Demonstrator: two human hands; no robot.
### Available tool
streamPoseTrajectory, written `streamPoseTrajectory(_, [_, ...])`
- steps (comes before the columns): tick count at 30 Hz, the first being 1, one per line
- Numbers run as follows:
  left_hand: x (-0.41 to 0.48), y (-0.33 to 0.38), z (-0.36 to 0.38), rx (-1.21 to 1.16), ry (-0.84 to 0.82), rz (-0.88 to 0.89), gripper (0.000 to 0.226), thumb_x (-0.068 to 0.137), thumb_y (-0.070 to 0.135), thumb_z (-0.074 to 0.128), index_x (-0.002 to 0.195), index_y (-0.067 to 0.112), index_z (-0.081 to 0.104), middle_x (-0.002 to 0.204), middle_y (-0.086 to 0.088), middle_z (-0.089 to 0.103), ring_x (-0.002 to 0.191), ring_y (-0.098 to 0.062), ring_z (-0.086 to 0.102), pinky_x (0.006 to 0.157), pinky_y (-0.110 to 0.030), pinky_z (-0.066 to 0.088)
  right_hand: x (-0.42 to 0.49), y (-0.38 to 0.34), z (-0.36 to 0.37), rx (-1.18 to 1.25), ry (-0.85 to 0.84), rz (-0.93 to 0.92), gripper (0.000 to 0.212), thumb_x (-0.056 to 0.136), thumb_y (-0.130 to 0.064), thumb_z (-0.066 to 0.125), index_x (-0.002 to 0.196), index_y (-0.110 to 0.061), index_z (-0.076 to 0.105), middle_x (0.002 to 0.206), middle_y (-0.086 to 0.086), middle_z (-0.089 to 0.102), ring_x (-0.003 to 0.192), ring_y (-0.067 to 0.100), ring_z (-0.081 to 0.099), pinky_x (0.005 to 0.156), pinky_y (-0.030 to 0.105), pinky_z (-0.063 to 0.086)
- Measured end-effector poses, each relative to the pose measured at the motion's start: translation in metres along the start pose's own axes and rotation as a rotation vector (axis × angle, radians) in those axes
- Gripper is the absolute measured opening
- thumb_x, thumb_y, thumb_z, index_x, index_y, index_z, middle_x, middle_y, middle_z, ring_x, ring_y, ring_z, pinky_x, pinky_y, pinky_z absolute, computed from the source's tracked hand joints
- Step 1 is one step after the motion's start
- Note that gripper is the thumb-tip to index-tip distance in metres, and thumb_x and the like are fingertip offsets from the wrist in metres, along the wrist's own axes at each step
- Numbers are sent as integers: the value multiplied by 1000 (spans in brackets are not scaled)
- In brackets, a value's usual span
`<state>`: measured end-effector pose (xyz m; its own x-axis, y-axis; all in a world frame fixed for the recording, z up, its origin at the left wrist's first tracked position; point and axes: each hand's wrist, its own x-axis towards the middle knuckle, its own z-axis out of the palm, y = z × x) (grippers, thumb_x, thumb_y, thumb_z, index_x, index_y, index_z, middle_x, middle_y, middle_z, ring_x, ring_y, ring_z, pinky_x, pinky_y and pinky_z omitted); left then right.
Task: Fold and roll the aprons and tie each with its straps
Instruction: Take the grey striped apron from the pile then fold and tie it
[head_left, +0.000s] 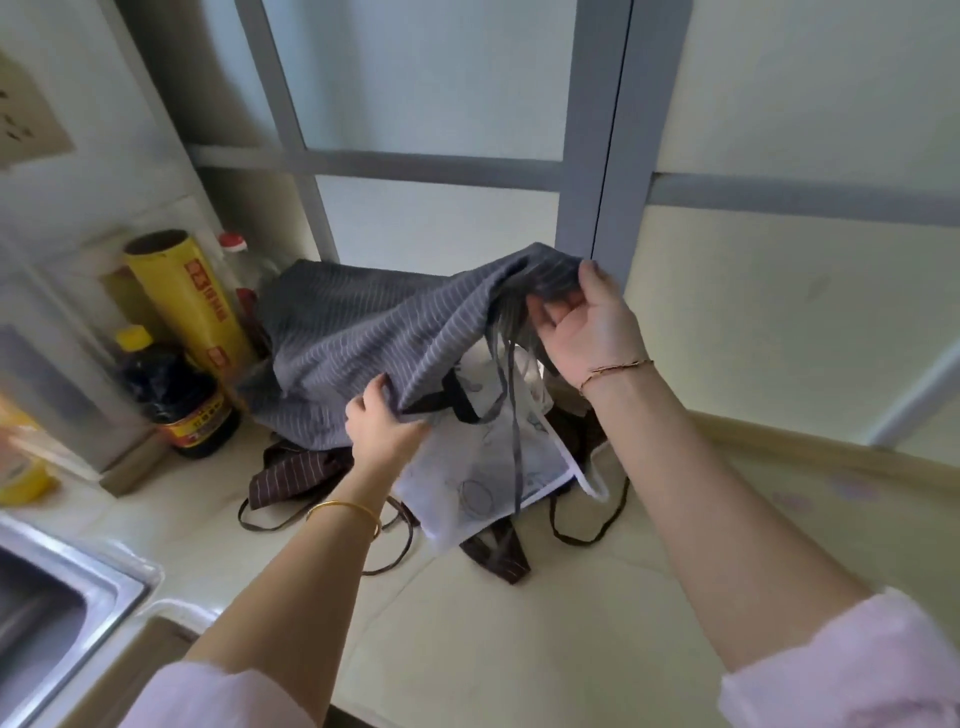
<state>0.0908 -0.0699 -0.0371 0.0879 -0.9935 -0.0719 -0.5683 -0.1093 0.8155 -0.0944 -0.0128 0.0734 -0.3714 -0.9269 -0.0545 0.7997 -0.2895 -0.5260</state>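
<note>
Grey striped apron (343, 332) — gripped by left hand (384, 421) and right hand (587, 327).

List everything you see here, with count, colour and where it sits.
grey striped apron: one, grey, lifted above the pile
white apron: one, white, under the grey one
brown striped apron: at least one, brown, bottom of pile
yellow roll: one, yellow, back left
dark bottle: one, yellow cap, beside the roll
sink: one, steel, lower left
counter: one, cream, under everything
left hand: one, grips the grey apron's lower edge
right hand: one, pinches its upper corner
</note>
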Motion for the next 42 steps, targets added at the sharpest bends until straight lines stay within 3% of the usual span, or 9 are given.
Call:
streamPoseTrajectory(7, [0,38,13,142,313,84,33,88,16,56,121,19,52,131,-12,45,114,-36,45,96,-49,34,-7,-42,-25,-104,159,-84,11,101,-19,39,99,-16,49,91,6,52,70,15,46,43,18,34])
streamPoseTrajectory(12, [-10,129,-6,-532,319,238,41,84,-11,30,113,6,52,109,-7,55,93,-14,48,81,-17,39,-5,-70,-64,-141,345,-214,10,100,-14,36,98,-15,46,86,4,49,68,15,45,44,17,35])
streamPoseTrajectory(17, [-58,237,5,-836,21,558,35,83,-10,30,92,18,50,92,2,56,84,-3,53,77,-13,45,-7,-112,-97,0,420,-271,26,99,-21,38,122,-16,51,128,10,52,114,28,50,70,31,49])
streamPoseTrajectory(22, [-126,302,45,-701,-199,835,24,89,2,42,82,21,55,87,-1,62,87,-16,59,81,-30,49,-35,-186,-121,5,618,-611,33,97,-11,35,126,-5,51,120,14,60,107,35,59,73,37,54])
streamPoseTrajectory(28, [-185,332,108,-678,-1083,138,20,95,18,51,83,6,63,72,-8,67,61,-17,65,58,-25,55,-107,-297,-146,-95,946,-1096,13,94,-3,35,99,1,47,99,14,55,71,19,54,60,21,49])
streamPoseTrajectory(30, [-193,326,142,-411,-1049,174,24,96,15,48,86,-1,61,68,-10,67,58,-19,65,49,-22,53,-123,-320,-159,-217,1044,-1142,10,95,-3,35,90,-7,43,84,5,47,61,9,43,50,13,42])
streamPoseTrajectory(34, [-184,271,207,463,-553,647,33,94,14,47,120,-8,48,123,-27,54,114,-40,52,84,-37,43,-138,-329,-223,-686,1213,-903,23,95,-5,38,75,-15,41,73,0,41,62,11,39,59,23,32])
streamPoseTrajectory(38, [-200,207,243,622,-519,596,40,90,19,59,119,0,41,123,-22,44,113,-40,47,90,-43,42,-156,-298,-320,-868,1220,-336,5,91,-5,48,96,-5,50,93,8,52,89,20,49,76,34,44])
streamPoseTrajectory(42, [-228,168,269,634,-665,620,37,88,31,60,104,-2,56,103,-19,61,92,-34,60,73,-36,46,-175,-271,-373,-966,1185,-12,54,82,-4,60,131,-5,36,115,11,50,100,27,54,76,38,50])
